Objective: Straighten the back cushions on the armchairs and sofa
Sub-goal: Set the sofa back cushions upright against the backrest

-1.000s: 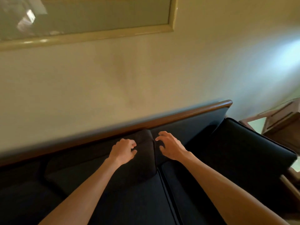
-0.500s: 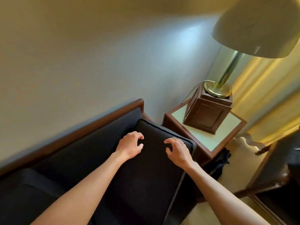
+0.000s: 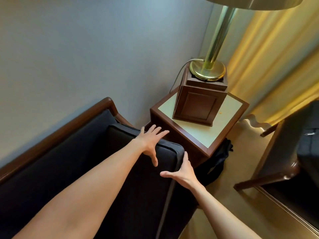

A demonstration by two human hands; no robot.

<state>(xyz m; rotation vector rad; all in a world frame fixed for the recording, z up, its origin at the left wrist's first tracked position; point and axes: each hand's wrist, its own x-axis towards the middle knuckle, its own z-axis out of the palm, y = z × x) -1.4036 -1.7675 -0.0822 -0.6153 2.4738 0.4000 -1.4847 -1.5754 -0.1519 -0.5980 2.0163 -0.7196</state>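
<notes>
A dark navy cushion stands at the right end of the sofa, which has a dark wooden frame along its back. My left hand lies over the cushion's top far edge with fingers spread straight and thumb down on its face. At the cushion's right corner, my right hand is spread with the thumb on the face and the fingers reaching round the piped side edge. Neither hand's fingers are curled tight.
A wooden side table with a pale top stands just right of the sofa, carrying a wooden box base and a brass lamp. A black bag lies under it. Yellow curtains hang behind. A dark armchair is at the right.
The view has swung right from the sofa's middle to its end. Both hands moved to the end cushion and spread from loosely curled to flat over its top edge and corner.
</notes>
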